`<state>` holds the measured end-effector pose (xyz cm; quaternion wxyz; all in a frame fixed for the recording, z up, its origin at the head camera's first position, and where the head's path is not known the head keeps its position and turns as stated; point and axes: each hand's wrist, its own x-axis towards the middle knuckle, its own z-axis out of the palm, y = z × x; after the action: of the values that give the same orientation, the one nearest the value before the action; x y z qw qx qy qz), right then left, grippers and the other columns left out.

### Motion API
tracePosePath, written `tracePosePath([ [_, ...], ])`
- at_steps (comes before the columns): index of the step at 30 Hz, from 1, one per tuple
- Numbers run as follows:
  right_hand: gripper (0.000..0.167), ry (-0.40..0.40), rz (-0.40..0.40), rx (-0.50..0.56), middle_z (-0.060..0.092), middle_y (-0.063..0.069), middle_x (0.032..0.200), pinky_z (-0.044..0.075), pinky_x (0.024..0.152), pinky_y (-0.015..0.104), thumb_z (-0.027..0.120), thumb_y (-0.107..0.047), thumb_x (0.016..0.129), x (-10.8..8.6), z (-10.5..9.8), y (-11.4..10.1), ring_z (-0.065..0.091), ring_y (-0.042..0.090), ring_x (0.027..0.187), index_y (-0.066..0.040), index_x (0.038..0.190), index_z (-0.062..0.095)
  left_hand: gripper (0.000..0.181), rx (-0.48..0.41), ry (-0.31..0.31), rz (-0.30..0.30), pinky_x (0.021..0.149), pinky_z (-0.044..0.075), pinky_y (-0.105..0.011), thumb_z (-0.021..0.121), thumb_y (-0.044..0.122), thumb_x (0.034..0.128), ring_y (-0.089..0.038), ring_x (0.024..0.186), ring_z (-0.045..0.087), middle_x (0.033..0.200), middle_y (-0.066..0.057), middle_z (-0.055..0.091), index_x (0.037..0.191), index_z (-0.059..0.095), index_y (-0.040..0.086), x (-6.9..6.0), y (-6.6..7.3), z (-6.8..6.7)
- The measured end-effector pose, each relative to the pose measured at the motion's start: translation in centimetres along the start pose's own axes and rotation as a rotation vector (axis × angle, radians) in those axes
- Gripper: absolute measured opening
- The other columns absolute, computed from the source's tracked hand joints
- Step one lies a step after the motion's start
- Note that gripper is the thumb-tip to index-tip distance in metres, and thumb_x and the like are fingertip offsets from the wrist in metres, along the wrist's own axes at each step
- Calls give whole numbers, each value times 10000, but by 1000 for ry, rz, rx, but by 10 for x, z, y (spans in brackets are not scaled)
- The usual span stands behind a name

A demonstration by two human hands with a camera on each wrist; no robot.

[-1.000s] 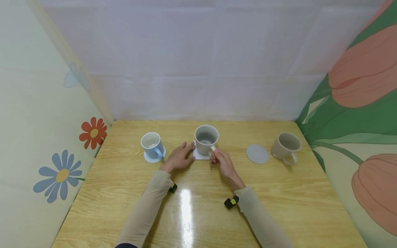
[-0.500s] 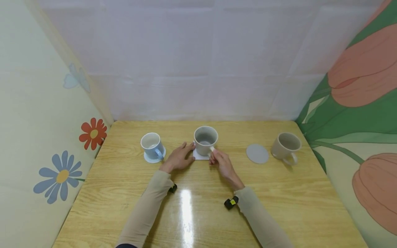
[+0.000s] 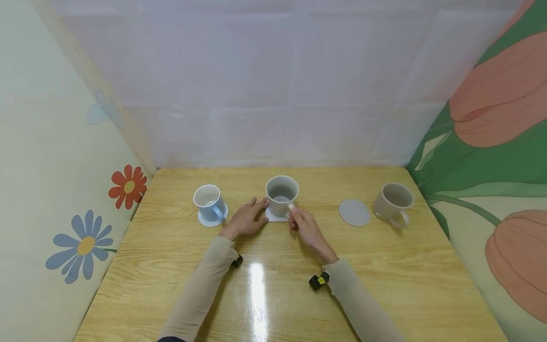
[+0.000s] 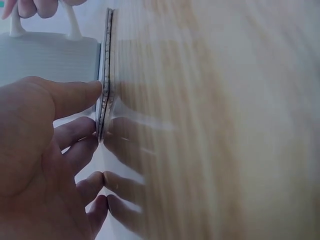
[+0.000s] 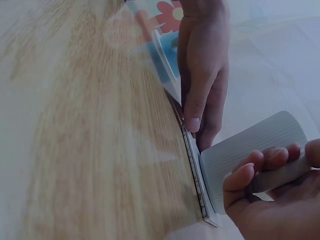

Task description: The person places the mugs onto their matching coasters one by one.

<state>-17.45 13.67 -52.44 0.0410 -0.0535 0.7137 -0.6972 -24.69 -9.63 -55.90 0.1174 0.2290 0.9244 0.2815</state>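
A pale grey mug [image 3: 279, 207] stands upright on a white square coaster [image 3: 273, 217] near the table's far edge in the head view. My right hand [image 3: 306, 229] grips the mug by its handle, fingers curled round it as the right wrist view shows. My left hand [image 3: 245, 219] lies at the coaster's left side with fingers extended. In the left wrist view its thumb touches the coaster's edge [image 4: 107, 75], and the other fingertips meet the coaster's corner and the tabletop. The mug [image 5: 250, 145] has its base against the coaster in the right wrist view.
A light blue mug [image 3: 210, 210] stands on a pale blue coaster [image 3: 206, 222] to the left. On the right lie a round grey coaster [image 3: 354, 213] and, beside it, a beige mug [image 3: 388, 210]. A white curtain-like backdrop [image 3: 273, 95] rises behind the wooden table [image 3: 192, 285].
The grey mug has shifted slightly left and toward me over its coaster, with my right hand keeping hold of the handle. My left hand has stayed in place.
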Motion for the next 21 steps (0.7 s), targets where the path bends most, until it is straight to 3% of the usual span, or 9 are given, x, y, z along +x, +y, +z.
tracePosePath([
  [7,450,-17,2,-59,496,42,748,389,597,229,352,-211,1182,-2,-2,-2,465,187,666,40,849,520,705,-1,10,26,1283,261,-672,630,390,1044,-418,1631,231,1751,-45,318,1679,364,237,-2,-2,0],
  [14,449,-16,41,-134,556,90,797,443,688,279,382,-257,1176,-2,-5,-3,508,223,743,15,880,581,658,-18,-11,61,1301,233,-655,639,345,1047,-402,1641,211,1754,-33,314,1647,427,178,-5,-3,-3],
  [21,461,-15,54,-202,611,127,858,477,739,297,387,-294,1176,-1,-8,-7,545,237,806,3,917,625,610,-40,-7,79,1299,208,-672,654,233,1038,-456,1623,224,1743,-89,328,1607,474,109,-11,9,-12],
])
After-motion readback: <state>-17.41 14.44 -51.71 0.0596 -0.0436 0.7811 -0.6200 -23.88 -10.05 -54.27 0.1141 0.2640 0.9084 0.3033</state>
